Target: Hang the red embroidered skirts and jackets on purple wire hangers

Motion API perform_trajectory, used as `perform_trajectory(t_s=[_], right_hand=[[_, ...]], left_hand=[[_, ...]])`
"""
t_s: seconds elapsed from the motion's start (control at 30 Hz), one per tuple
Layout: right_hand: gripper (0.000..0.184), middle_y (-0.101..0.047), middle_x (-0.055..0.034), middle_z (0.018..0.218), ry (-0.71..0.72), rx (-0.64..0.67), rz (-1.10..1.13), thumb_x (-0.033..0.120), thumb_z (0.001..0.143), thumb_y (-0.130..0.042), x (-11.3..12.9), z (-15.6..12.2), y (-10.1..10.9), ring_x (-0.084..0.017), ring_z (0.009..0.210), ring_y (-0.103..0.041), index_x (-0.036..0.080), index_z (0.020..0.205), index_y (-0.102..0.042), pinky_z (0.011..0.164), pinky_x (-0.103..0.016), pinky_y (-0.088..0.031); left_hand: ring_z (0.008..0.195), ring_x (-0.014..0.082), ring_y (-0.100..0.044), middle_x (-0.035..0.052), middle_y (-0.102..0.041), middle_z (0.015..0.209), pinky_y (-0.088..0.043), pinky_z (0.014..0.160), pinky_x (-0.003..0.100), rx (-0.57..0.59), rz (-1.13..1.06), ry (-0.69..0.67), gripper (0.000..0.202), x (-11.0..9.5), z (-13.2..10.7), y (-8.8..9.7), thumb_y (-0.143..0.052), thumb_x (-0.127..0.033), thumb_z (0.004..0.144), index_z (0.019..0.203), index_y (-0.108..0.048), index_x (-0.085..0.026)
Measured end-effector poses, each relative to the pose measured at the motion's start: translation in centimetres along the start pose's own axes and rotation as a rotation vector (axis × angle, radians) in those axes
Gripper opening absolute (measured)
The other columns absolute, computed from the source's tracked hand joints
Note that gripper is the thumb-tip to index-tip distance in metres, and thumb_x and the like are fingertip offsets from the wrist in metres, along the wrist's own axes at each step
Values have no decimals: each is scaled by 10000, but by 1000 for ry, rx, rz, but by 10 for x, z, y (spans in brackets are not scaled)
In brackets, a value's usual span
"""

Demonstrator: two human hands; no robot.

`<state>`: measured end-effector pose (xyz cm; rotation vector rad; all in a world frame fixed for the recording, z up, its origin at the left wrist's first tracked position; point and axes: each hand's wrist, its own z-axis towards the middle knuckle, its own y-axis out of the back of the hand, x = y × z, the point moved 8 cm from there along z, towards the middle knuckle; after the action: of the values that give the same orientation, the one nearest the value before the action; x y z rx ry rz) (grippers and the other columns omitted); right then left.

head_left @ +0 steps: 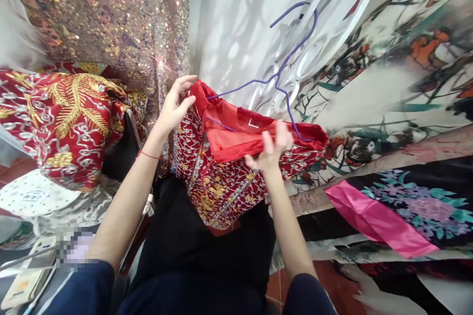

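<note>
A dark red garment (218,184) with gold and silver embroidery hangs in front of me, its bright red lining (231,123) showing at the open top. A purple hanger (281,71) runs into that opening, its hook tilted up to the right. My left hand (180,102) grips the garment's upper left corner, beside one end of the hanger. At the front edge of the opening is my right hand (271,147), thumb outside and fingers over the lining; it is slightly blurred. Both hanger tips are partly covered by the red cloth.
Another red embroidered cloth (74,118) lies at left, above a white dotted item (37,194). Sequined fabric (111,15) hangs behind it. White scrolled metalwork (291,78) stands behind the hanger. Floral fabric (399,69) and a black piece with a pink band (380,219) are at right.
</note>
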<state>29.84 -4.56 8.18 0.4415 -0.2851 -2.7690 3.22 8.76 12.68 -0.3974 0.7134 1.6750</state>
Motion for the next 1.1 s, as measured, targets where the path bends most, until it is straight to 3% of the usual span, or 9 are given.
perform_trajectory(t_s=[0.1,0.17,0.27,0.37,0.53,0.67,0.9,0.97,1.1], right_hand=[[558,-548,-169,1471,189,487,143,605,865,-540,32,-11,-42,-318,1402,-444,254,1292,-621,1096,-502,-329],[460,-561,-158,1475,221,625,175,450,912,-558,39,-7,-55,-289,1391,-466,256,1324,-616,1098,-481,-322],[327,-658,-148,1344,205,560,228,286,999,-445,39,25,-60,-249,1260,-567,233,1232,-667,1018,-454,-378],[383,-730,-100,1065,159,511,282,245,1053,-322,37,60,-69,-184,970,-634,233,1097,-702,857,-380,-445],[393,-662,-46,899,179,549,420,320,1064,-329,48,97,-74,-133,743,-553,236,1268,-654,716,-278,-477],[468,-594,-8,795,244,587,366,193,1056,-287,50,112,-65,-114,660,-496,284,1395,-597,665,-247,-446],[386,-579,9,733,266,502,330,123,989,-413,46,130,-39,-110,630,-488,270,1191,-707,616,-253,-395],[336,-586,5,732,178,486,391,127,972,-422,44,137,-33,-119,661,-523,230,1110,-711,637,-259,-414],[178,-556,30,666,-234,491,552,202,972,-472,20,153,-41,-108,585,-506,191,1011,-645,621,-271,-451]], left_hand=[[1174,216,-619,91,-630,1340,-465,1105,382,117,76,-61,587,-21,1,1,-557,-312,841,1421,-539,-217],[1120,217,-627,80,-657,1260,-479,1075,404,188,130,-134,549,-36,-1,-2,-516,-247,828,1370,-597,-208],[999,204,-641,63,-690,1090,-516,974,386,267,168,-198,371,-52,-5,-7,-531,-253,845,1167,-704,-189],[890,172,-647,53,-708,984,-524,876,321,281,149,-145,229,-54,-7,-10,-597,-325,875,1003,-704,-168],[727,111,-601,20,-696,888,-490,738,249,133,160,-70,171,-51,-8,-7,-581,-271,898,1009,-663,-170],[729,111,-599,17,-689,894,-474,719,244,95,166,-82,169,-55,-11,-8,-568,-221,865,1003,-649,-168],[771,124,-635,26,-707,911,-494,748,239,73,127,-42,195,-56,-11,-10,-595,-343,903,982,-648,-173],[770,125,-643,25,-714,907,-495,749,241,73,140,-41,209,-56,-11,-11,-590,-343,901,1003,-653,-172],[695,117,-621,-3,-707,811,-475,705,243,160,184,-65,287,-67,-11,-14,-594,-341,875,1100,-669,-179]])
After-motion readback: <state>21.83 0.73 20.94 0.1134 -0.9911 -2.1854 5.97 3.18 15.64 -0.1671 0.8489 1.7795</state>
